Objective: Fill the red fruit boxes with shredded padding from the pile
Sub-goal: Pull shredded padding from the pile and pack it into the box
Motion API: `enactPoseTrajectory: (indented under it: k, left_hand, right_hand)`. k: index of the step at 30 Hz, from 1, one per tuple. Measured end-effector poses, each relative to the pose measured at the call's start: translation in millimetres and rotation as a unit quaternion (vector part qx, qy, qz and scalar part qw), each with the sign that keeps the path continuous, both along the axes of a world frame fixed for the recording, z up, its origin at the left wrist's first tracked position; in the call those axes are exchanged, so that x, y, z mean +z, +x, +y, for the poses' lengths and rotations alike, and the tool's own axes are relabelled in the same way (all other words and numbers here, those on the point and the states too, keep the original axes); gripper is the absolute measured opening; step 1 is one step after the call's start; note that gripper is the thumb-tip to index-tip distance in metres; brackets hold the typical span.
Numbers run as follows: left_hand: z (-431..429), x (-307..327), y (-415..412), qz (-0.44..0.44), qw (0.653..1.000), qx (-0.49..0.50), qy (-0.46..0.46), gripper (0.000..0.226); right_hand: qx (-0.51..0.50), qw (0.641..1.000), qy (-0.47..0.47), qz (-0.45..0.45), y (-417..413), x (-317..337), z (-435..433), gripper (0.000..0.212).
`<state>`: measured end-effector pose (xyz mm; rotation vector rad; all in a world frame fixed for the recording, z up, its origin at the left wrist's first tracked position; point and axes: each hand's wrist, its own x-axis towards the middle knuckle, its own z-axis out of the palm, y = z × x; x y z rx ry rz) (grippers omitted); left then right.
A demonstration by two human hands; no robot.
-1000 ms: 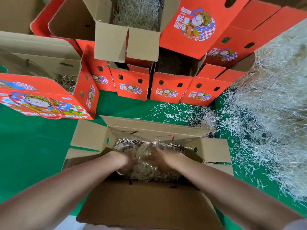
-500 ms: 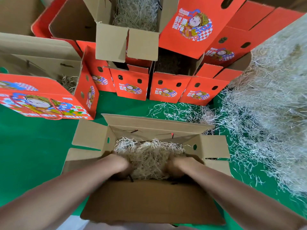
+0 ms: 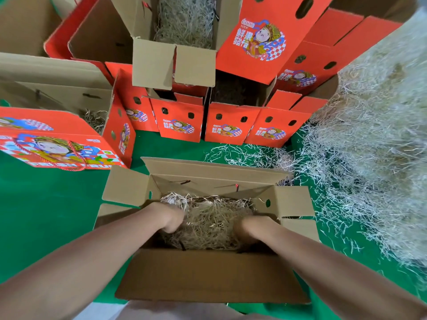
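Observation:
An open fruit box (image 3: 208,183), brown cardboard inside, stands right in front of me with its flaps spread. A wad of pale shredded padding (image 3: 212,220) lies in its bottom. Both my hands are down inside it. My left hand (image 3: 169,217) is at the padding's left edge with fingers curled into the strands. My right hand (image 3: 253,226) is pushed down at the right edge, its fingers buried out of sight. The big padding pile (image 3: 369,146) rises at the right.
A row of red printed boxes (image 3: 178,125) stands behind, with another box holding padding (image 3: 184,19) stacked on top. One more red box (image 3: 57,144) stands at the left. Loose strands (image 3: 249,155) litter the green surface (image 3: 46,215).
My hands have moved apart from the middle of the padding to its left and right edges. The padding is now spread wider across the box bottom.

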<state>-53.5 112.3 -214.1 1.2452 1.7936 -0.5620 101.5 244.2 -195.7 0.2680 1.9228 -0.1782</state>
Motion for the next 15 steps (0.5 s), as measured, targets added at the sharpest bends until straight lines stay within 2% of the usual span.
enactPoseTrajectory:
  k: [1,3,4,6,8,9,11,13,15]
  left_hand:
    - [-2.3,0.5,2.1,0.001,0.998,-0.026,-0.055,0.043]
    - [-5.0,0.8,6.5,0.03,0.992,-0.084,-0.095,0.037]
    - [-4.5,5.7,7.9,0.043,0.991,-0.093,-0.08,0.032]
    - [0.5,18.0,7.6,0.068,0.993,-0.096,0.007,0.018]
    - [4.2,21.0,4.3,0.069,0.99,-0.066,0.102,0.023]
    - [3.9,19.7,3.0,0.045,0.992,-0.061,0.102,0.025]
    - [0.6,18.2,6.0,-0.027,0.997,-0.068,0.018,0.032]
    - [-6.1,12.4,13.7,-0.052,0.993,-0.067,-0.081,0.031]
    - [-8.1,5.1,13.0,-0.044,0.992,-0.073,-0.089,0.029]
  right_hand:
    - [0.036,0.999,-0.017,-0.034,1.8,-1.6,-1.5,0.036]
    - [0.083,0.995,-0.023,-0.055,2.7,-2.8,-4.8,0.036]
    - [0.074,0.997,-0.01,-0.037,3.1,-0.9,-6.5,0.035]
    - [0.037,0.997,0.032,0.052,2.8,5.6,-8.7,0.033]
    - [0.001,0.989,0.043,0.141,3.6,7.7,-7.7,0.032]
    - [-0.011,0.989,0.025,0.148,4.2,7.5,-6.3,0.03]
    - [-0.02,0.997,-0.025,0.075,6.4,5.0,-4.2,0.034]
    - [-0.007,0.999,-0.042,-0.016,10.0,-3.5,-2.6,0.038]
    - [-0.047,0.997,-0.045,0.036,9.0,-6.5,-0.2,0.034]
